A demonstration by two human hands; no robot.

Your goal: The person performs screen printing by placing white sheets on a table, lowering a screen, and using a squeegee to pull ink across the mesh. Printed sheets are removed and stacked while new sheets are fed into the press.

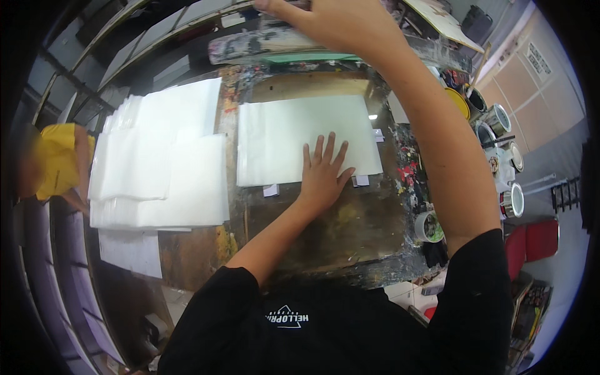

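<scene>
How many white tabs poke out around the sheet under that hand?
3: one tab left of the left hand, one right of it, one at the right edge of the sheet. More may be hidden.

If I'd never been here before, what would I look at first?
Probably the big pile of white, rectangular sheets left of centre on the dark, paint-splattered table. Next, the bare left hand, fingers spread on a flat white sheet in the middle, and the bare right hand up at the top edge. Round metal cans crowd the right side.
</scene>
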